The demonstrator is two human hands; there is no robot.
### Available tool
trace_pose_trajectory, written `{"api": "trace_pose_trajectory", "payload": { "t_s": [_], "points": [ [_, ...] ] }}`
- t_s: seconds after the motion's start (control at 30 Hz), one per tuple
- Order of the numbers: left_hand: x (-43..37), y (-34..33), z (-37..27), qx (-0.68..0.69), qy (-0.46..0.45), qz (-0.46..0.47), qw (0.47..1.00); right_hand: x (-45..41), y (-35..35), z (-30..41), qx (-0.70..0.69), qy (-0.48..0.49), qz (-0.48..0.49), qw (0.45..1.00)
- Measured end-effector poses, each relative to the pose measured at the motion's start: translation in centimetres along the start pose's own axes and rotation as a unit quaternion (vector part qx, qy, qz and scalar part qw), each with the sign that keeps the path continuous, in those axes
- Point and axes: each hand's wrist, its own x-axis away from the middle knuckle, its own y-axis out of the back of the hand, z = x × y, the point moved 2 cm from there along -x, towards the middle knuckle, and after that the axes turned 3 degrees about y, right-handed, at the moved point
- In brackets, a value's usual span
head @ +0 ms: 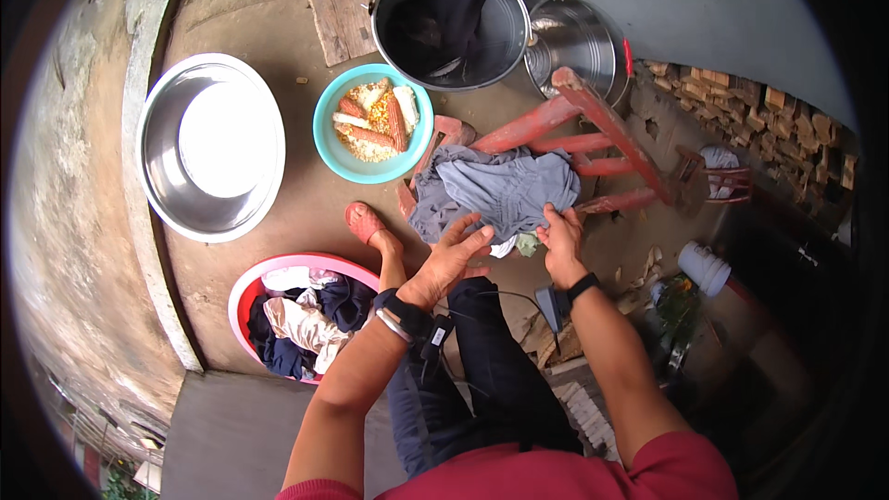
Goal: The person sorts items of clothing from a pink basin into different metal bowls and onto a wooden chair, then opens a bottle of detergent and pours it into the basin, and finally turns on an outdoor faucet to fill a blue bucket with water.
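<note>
A grey-blue garment (pixel 510 184) with a gathered band lies spread over a red wooden chair (pixel 611 132). Beneath it shows a darker grey cloth (pixel 437 201), bunched at the left. My right hand (pixel 561 243) pinches the garment's near right edge between thumb and fingers. At its near left edge, my left hand (pixel 451 257) is held with fingers apart and nothing visible in it. White and pale green cloth (pixel 526 244) peeks out below the garment, between my hands.
A pink basin (pixel 295 260) of clothes sits at my left. Beyond are a steel basin (pixel 158 167), a turquoise bowl (pixel 326 153) of corn kernels and cobs, a large bucket (pixel 510 48) with dark cloth and a smaller metal bucket (pixel 555 28). Stacked firewood (pixel 778 111) lines the right wall.
</note>
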Motion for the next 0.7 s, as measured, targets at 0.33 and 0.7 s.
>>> {"api": "trace_pose_trajectory", "payload": {
  "t_s": [0.33, 0.7],
  "points": [
    [9.6, 0.5, -2.3, 0.023, -0.185, -0.113, 0.976, 13.0, -0.7, -0.6, 0.026, 0.115, 0.376, 0.919],
    [20.0, 19.7, -13.7, -0.087, -0.3, -0.449, 0.837, -6.6, -4.0, -10.4, 0.11, 0.004, -0.019, 0.994]
  ]
}}
